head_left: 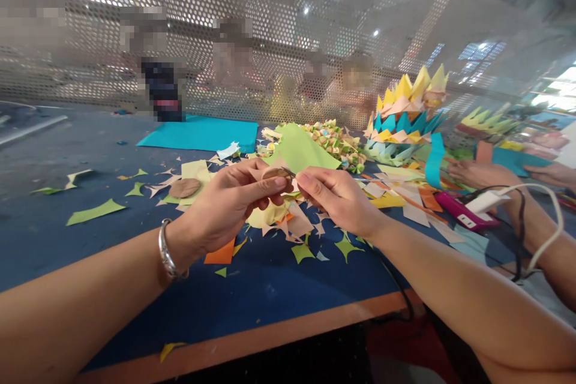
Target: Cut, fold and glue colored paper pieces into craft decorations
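Maybe the brown disc (271,173), pinched in the left grip (222,201), could be torn if pulled too hard by the right grip (341,197), closed at its edge.

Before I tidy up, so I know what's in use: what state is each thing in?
Left hand: closed on brown piece
Right hand: pinched shut, beside it
Brown disc: lying flat
Blue sheet: flat
Crowns: stacked
Scraps: scattered
White plug: in pink block
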Motion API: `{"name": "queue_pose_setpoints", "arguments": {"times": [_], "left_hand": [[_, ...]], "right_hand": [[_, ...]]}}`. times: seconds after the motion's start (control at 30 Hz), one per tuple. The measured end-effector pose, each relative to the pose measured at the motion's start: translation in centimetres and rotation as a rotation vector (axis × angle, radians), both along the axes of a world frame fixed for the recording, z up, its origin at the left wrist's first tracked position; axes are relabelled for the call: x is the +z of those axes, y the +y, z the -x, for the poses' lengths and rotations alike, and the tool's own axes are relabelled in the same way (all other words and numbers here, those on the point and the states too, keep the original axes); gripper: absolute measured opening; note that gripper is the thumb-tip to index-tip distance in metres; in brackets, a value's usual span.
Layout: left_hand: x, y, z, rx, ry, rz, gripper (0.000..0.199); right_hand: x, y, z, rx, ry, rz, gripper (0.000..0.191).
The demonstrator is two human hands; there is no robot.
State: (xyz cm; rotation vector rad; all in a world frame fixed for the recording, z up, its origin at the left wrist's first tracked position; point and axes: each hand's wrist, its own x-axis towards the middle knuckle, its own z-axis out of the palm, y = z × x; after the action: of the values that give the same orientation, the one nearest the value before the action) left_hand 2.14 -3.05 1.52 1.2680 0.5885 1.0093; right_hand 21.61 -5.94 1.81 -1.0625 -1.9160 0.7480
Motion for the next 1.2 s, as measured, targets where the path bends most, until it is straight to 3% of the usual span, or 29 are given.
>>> {"name": "queue_pose_setpoints", "arguments": {"times": [0.77,1.2], "left_hand": [[-0.6,0.9,0.4,-0.06,0.016,0.014,0.011],[-0.3,1.4,0.6,-0.083,0.147,-0.078,0.013]], "right_hand": [[-0.1,0.4,-0.4,-0.021,-0.141,-0.037,0.047],[-0.2,0.5,-0.3,-0.034,-0.184,-0.059,0.049]]}}
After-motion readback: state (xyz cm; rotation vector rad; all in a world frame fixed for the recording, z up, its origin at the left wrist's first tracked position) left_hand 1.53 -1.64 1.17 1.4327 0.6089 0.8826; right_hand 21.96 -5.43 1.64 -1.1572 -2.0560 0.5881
